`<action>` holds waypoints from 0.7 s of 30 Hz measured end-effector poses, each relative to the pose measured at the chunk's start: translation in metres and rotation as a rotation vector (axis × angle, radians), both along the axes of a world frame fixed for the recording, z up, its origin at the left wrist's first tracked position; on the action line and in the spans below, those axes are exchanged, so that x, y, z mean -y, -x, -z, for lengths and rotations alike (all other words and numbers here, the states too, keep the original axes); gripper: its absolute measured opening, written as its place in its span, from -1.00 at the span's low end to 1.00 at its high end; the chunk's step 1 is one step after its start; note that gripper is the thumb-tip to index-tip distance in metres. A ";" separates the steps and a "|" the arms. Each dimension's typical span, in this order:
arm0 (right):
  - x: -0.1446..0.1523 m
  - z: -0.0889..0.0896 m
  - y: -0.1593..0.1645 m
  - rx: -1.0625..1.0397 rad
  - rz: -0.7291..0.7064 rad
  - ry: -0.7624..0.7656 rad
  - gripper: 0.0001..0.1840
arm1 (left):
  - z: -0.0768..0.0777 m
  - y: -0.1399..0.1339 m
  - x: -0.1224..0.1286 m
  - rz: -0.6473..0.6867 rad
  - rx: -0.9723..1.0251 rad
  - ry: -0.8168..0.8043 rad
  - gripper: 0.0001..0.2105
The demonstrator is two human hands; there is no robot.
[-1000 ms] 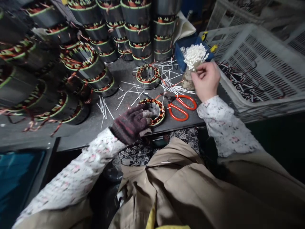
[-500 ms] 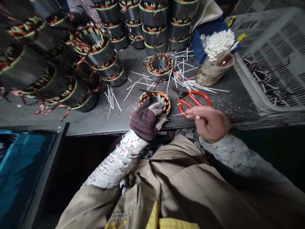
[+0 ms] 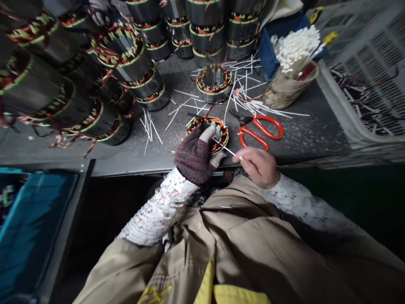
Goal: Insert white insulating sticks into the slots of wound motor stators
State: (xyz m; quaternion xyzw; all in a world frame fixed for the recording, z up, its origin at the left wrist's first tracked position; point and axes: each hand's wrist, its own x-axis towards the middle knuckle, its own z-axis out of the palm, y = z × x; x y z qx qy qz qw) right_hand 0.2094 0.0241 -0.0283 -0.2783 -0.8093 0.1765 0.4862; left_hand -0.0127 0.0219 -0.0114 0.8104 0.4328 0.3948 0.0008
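Observation:
My left hand (image 3: 198,156), in a dark striped knit glove with pale finger coverings, is wrapped over the near side of a motor stator (image 3: 225,134). The stator has copper windings and a yellow-green rim, and lies near the bench's front edge. Just right of it, my bare right hand (image 3: 257,166) pinches a white cable tie (image 3: 230,151) near its head. The thin tail of the tie points left, over the stator's rim towards the fingers of my left hand. Whether the tail passes under a winding I cannot tell. Red-handled cutters (image 3: 253,126) lie beyond my right hand.
Another stator (image 3: 214,84) stands behind, amid scattered white ties (image 3: 247,99). A cup (image 3: 284,90) packed with ties and a blue bin (image 3: 267,46) are at the back right, beside a white basket (image 3: 329,101) of scraps. Stacked stators (image 3: 139,67) fill the back and left.
My right hand has moved left, bringing the cable tie's tail over the stator. My left hand stays on the stator, its fingers slightly shifted. The view has tilted a little.

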 end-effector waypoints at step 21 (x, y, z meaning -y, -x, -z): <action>-0.017 -0.025 0.034 0.177 0.155 0.201 -0.73 | 0.002 0.005 -0.010 0.183 0.154 0.066 -0.84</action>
